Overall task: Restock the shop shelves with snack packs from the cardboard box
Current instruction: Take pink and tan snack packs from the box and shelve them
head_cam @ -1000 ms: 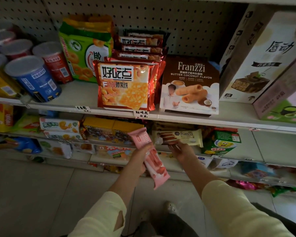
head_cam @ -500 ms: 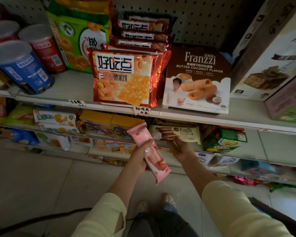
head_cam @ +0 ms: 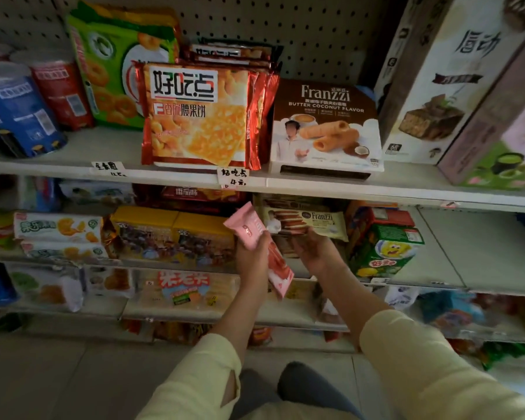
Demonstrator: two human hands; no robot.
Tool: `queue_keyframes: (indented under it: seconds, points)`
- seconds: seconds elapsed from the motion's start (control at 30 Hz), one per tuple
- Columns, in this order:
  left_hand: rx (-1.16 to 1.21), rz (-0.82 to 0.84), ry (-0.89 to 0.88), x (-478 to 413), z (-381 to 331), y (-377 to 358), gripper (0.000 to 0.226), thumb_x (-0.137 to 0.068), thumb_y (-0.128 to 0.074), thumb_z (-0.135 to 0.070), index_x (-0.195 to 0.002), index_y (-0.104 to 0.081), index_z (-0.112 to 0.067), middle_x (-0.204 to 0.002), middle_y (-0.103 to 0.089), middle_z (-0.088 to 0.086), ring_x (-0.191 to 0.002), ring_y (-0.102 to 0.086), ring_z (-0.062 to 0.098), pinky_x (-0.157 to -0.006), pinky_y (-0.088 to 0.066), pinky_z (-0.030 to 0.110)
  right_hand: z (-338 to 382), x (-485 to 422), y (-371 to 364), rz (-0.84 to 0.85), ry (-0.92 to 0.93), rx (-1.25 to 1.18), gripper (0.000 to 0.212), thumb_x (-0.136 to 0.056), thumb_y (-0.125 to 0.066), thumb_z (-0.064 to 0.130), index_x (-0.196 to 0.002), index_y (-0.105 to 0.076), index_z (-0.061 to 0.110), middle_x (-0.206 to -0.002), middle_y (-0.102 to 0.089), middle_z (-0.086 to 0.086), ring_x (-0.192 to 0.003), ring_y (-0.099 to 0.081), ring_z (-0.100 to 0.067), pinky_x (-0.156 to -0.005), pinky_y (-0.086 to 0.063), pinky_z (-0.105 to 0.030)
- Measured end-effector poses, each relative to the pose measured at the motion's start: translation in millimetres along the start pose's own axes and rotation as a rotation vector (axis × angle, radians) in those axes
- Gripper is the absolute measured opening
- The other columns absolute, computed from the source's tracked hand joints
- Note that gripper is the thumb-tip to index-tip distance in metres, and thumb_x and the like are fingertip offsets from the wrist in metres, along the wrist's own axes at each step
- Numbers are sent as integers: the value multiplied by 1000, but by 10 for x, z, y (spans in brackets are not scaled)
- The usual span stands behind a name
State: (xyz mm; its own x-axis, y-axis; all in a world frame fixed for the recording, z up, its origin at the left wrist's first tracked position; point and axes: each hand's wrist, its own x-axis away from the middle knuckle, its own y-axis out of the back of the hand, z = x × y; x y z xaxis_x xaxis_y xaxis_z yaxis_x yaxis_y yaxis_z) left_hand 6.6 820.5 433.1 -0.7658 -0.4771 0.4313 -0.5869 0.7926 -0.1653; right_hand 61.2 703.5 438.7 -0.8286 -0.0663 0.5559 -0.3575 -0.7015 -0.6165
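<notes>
White metal shop shelves (head_cam: 406,189) fill the head view. At the second shelf, the left hand (head_cam: 252,259) grips a long pink snack pack (head_cam: 256,237), tilted. The right hand (head_cam: 312,250) holds a cream Franzzi wafer pack (head_cam: 322,222) from below, in front of the stock.

We see the left hand (head_cam: 253,258) gripping a long pink snack pack (head_cam: 259,247), tilted, its upper end near the second shelf (head_cam: 437,268). Just beside it, the right hand (head_cam: 314,249) holds the lower edge of a cream Franzzi pack (head_cam: 312,222) lying on that shelf, between two yellow boxes (head_cam: 173,234) and a green box (head_cam: 387,251). On the shelf above (head_cam: 406,184) stand a red-edged biscuit bag (head_cam: 197,116), a brown Franzzi box (head_cam: 325,125), a green bag (head_cam: 115,68) and a blue can (head_cam: 15,113). Both sleeves (head_cam: 431,371) are pale yellow.
</notes>
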Motion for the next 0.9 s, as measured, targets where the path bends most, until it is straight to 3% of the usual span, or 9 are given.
queue_keyframes:
  seconds: [0.17, 0.27, 0.4, 0.47, 0.57, 0.63, 0.7, 0.8, 0.9]
  points:
    - [27, 37, -10, -93, 88, -76, 35, -87, -62, -40, -116, -59, -22, -100, -69, -1, -87, -67, 18, -81, -56, 38, 111, -142, -102, -63, -18, 45, 16, -98, -45, 9, -86, -55, 8, -83, -60, -10, -76, -58, -20, -60, -56, -28]
    - [52, 51, -18, -138, 57, -118, 28, -87, -61, -42, -110, -58, -26, -92, -68, -4, -84, -67, 19, -84, -55, 40, 147, -210, -260, -49, 6, 92, 11, -96, -45, 4, -90, -53, 7, -84, -58, -11, -74, -58, -20, -41, -53, -24]
    - [158, 55, -6, -183, 53, -158, 25, -86, -63, -39, -107, -59, -25, -96, -69, -1, -89, -67, 22, -87, -54, 43, 90, -264, -339, -6, 26, 120, 21, -92, -51, 2, -112, -55, 7, -97, -65, -13, -84, -64, -23, -53, -57, -33]
    - [173, 64, -7, -197, 94, -160, 26, -87, -63, -38, -109, -59, -25, -99, -68, 1, -90, -67, 23, -88, -54, 44, 101, -250, -372, 3, 56, 140, 20, -93, -50, 1, -112, -53, 7, -93, -63, -11, -81, -62, -21, -52, -58, -28]
    - [201, 90, -1, -165, 122, -135, 17, -87, -64, -37, -101, -59, -29, -101, -69, 2, -91, -67, 24, -88, -54, 46, 142, -281, -407, -21, 88, 236, 21, -95, -49, 2, -115, -52, 6, -109, -60, -15, -83, -59, -20, -59, -57, -27]
    - [199, 103, 28, -109, 108, -98, 10, -87, -65, -38, -93, -58, -33, -100, -69, 2, -92, -67, 25, -88, -54, 47, 185, -258, -435, -16, 96, 308, 12, -97, -46, 4, -106, -54, 6, -108, -56, -14, -80, -56, -20, -51, -56, -25]
    - [195, 128, 50, -52, 69, -51, 14, -86, -65, -40, -97, -59, -33, -103, -69, 3, -93, -67, 27, -88, -53, 50, 242, -186, -462, -22, 70, 362, 14, -99, -42, 7, -87, -50, 9, -95, -54, -9, -78, -54, -20, -56, -56, -25]
    - [202, 181, 41, 35, -42, 17, 24, -88, -63, -38, -110, -59, -28, -108, -68, 6, -96, -66, 28, -89, -53, 49, 363, -175, -478, -121, -4, 375, 10, -100, -41, 11, -94, -49, 7, -85, -51, -9, -83, -52, -23, -65, -53, -26]
    - [245, 180, 110, 73, -136, 61, 14, -90, -62, -32, -102, -58, -26, -105, -67, 8, -91, -65, 26, -76, -53, 38, 382, -262, -431, -7, 93, 489, 17, -98, -40, 1, -92, -52, 11, -93, -51, -7, -80, -50, -18, -66, -48, -12]
